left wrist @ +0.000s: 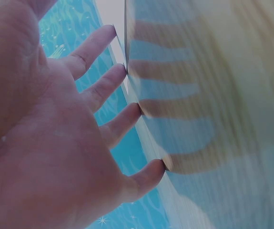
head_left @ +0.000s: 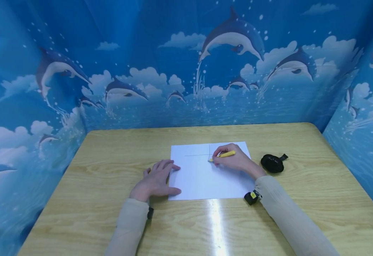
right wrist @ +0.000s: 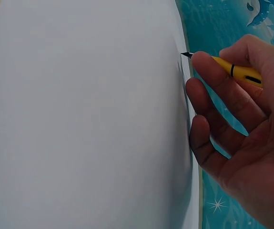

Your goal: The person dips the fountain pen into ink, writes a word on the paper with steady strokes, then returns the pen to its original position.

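A white sheet of paper (head_left: 194, 181) lies on the wooden table and bears a thin horizontal line crossed near its right end by a vertical one. Between thumb and fingers, my right hand (head_left: 234, 160) pinches a yellow fountain pen (head_left: 227, 154). Its dark nib touches the sheet at the lower end of the vertical line, and in the right wrist view the yellow barrel (right wrist: 246, 74) shows behind the fingers. My left hand (head_left: 156, 181) rests with fingers spread at the paper's left edge, thumb and index fingertip on the sheet. Four fingertips meet the table surface in the left wrist view.
A glossy black rounded object (head_left: 272, 163) with a short strap lies right of the paper. Blue curtains (head_left: 161, 53) printed with dolphins stand behind the table (head_left: 103, 160) and at both sides. A small black device (head_left: 252, 197) is worn at the right wrist.
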The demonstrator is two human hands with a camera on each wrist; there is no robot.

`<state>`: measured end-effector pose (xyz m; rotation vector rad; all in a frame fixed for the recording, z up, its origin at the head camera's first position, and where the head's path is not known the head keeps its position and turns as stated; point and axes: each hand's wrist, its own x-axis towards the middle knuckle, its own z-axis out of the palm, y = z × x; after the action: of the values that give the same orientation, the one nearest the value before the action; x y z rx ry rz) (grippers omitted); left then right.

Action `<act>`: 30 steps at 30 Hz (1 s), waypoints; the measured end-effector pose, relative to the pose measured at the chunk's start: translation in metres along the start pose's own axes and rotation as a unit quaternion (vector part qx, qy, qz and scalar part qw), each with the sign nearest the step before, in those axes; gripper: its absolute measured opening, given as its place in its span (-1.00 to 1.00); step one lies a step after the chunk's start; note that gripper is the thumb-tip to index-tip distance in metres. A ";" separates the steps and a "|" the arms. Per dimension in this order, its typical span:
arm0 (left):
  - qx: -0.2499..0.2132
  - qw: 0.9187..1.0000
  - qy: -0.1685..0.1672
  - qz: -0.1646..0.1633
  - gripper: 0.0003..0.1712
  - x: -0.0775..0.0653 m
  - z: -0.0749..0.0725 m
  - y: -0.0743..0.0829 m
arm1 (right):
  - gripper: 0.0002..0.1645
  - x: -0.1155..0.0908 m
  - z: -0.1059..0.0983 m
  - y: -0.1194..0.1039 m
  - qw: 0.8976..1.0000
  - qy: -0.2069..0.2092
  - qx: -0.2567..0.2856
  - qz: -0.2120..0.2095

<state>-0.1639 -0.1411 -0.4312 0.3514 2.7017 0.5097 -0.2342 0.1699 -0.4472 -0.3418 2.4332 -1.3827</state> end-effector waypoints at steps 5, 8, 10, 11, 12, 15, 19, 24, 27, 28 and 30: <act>0.001 1.000 0.001 0.001 -0.16 -0.001 0.000 0.001 | -0.84 -0.001 0.000 -0.001 1.000 -0.008 -0.001 -0.008; 0.000 1.000 0.003 0.003 -0.17 -0.001 0.000 0.001 | -0.83 -0.001 0.000 -0.001 1.000 -0.014 0.002 -0.014; 0.000 1.000 0.002 0.003 -0.17 -0.002 -0.001 0.001 | -0.81 -0.001 0.000 0.000 1.000 -0.019 0.003 -0.019; 0.001 1.000 0.001 0.001 -0.17 -0.001 -0.001 0.001 | -0.80 -0.001 0.001 0.001 1.000 -0.021 0.004 -0.020; 0.000 1.000 0.002 0.001 -0.17 -0.001 -0.001 0.001 | -0.80 -0.002 0.001 0.001 0.999 -0.023 0.005 -0.022; 0.000 1.000 0.002 -0.001 -0.16 -0.001 -0.001 0.001 | -0.79 -0.003 0.002 0.001 0.999 -0.028 0.007 -0.025; 0.000 1.000 0.003 0.000 -0.16 -0.001 -0.001 0.001 | -0.81 -0.004 0.003 0.001 0.999 -0.033 0.006 -0.029; 0.001 1.000 0.002 0.000 -0.17 0.000 0.000 0.001 | -0.82 -0.005 0.005 0.001 0.998 -0.040 0.001 -0.043; -0.001 1.000 0.001 -0.001 -0.17 0.000 0.000 0.000 | -0.83 -0.006 0.006 0.001 0.998 -0.042 0.001 -0.048; -0.001 1.000 0.001 -0.001 -0.17 0.000 0.000 0.001 | -0.84 -0.007 0.006 0.001 0.998 -0.042 0.000 -0.049; -0.002 1.000 0.002 -0.001 -0.17 0.000 0.000 0.001 | -0.84 -0.007 0.007 0.000 0.998 -0.044 0.001 -0.052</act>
<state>-0.1634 -0.1406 -0.4305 0.3475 2.7038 0.5164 -0.2248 0.1676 -0.4496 -0.5244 2.3726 -1.3804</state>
